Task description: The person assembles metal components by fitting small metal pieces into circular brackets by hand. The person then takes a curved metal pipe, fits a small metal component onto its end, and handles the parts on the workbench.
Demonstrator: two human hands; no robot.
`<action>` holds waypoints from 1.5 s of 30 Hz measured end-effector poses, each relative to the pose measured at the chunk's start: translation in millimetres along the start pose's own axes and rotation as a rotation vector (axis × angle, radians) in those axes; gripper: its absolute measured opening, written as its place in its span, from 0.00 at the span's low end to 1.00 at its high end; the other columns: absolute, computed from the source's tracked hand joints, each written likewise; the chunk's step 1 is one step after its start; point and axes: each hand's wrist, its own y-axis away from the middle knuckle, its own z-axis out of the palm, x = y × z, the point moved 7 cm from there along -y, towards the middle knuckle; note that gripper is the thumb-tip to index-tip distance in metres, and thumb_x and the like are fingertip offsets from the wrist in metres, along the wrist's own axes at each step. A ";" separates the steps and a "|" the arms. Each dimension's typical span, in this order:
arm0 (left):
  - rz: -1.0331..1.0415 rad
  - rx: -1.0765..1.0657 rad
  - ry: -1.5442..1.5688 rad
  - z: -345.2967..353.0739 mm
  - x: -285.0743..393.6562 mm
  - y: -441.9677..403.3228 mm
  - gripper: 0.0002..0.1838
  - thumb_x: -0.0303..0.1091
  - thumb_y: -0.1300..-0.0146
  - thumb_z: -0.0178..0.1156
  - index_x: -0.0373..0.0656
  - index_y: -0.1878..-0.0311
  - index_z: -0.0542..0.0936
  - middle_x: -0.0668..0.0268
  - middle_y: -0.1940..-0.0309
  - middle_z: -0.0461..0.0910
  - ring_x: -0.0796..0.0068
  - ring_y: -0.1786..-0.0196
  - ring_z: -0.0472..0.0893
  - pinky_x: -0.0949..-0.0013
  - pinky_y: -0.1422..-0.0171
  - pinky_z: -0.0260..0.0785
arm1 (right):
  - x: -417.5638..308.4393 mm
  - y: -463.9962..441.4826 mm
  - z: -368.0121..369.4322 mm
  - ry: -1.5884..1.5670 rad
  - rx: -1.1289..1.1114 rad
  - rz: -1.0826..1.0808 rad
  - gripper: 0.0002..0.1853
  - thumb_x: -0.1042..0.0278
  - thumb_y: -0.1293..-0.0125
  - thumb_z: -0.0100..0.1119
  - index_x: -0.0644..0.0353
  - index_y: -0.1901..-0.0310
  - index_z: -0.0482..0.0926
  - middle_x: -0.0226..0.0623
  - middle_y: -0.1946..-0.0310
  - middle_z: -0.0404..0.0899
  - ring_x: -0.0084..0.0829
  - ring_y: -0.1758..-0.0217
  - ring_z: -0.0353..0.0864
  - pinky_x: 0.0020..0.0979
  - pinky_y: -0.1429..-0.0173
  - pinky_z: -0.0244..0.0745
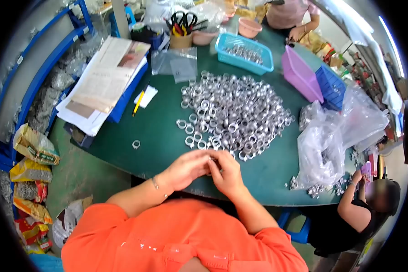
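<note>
My left hand [182, 170], with a bracelet at the wrist, meets my right hand [226, 174] at the table's near edge. Both are closed, fingertips together, around something small that my fingers hide; I cannot make out what it is. Just beyond them spreads a large pile of small silver metal rings [240, 109], many with a little tab on the side. The nearest rings lie close to my right fingers. One single ring [136, 144] lies apart to the left on the green table [158, 129].
Left are papers [102, 77] on a blue tray and a yellow pen [138, 103]. Behind the pile stand a turquoise basket [245, 52] of metal parts and a purple basket [302, 75]. Plastic bags [322, 149] lie right. One person [358, 213] sits right, another [292, 20] at the far end.
</note>
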 end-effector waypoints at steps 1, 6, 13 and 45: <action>-0.002 0.117 -0.116 -5.6 0.2 4.4 0.15 0.31 0.33 0.50 0.37 0.44 0.70 0.63 0.52 0.75 0.76 0.51 0.76 0.70 0.47 0.71 | 1.4 0.2 -3.4 -0.002 0.004 0.030 0.09 0.78 0.43 0.58 0.63 0.59 0.77 0.43 0.65 0.77 0.40 0.64 0.78 0.32 0.60 0.74; 0.153 0.254 -0.511 -10.8 20.1 13.0 0.11 0.24 0.40 0.59 0.35 0.54 0.75 0.66 0.63 0.80 0.79 0.60 0.79 0.76 0.56 0.73 | 18.1 1.8 -5.3 -0.133 -0.009 0.125 0.08 0.80 0.43 0.58 0.64 0.60 0.77 0.41 0.66 0.77 0.34 0.68 0.78 0.28 0.66 0.74; 0.269 0.230 -0.596 -10.4 21.2 17.4 0.10 0.20 0.43 0.60 0.35 0.58 0.75 0.66 0.64 0.78 0.81 0.62 0.78 0.78 0.54 0.73 | 13.6 2.5 7.6 -0.156 -0.089 0.137 0.08 0.80 0.45 0.59 0.62 0.61 0.77 0.38 0.65 0.78 0.31 0.65 0.79 0.26 0.66 0.75; 0.664 0.469 -1.465 -21.5 40.9 54.5 0.08 0.20 0.50 0.61 0.38 0.65 0.78 0.61 0.70 0.76 0.61 0.67 0.76 0.65 0.62 0.68 | 179.6 -151.3 -115.2 -0.798 0.644 0.540 0.27 0.76 0.41 0.61 0.81 0.45 0.61 0.47 0.53 0.71 0.34 0.50 0.75 0.29 0.44 0.72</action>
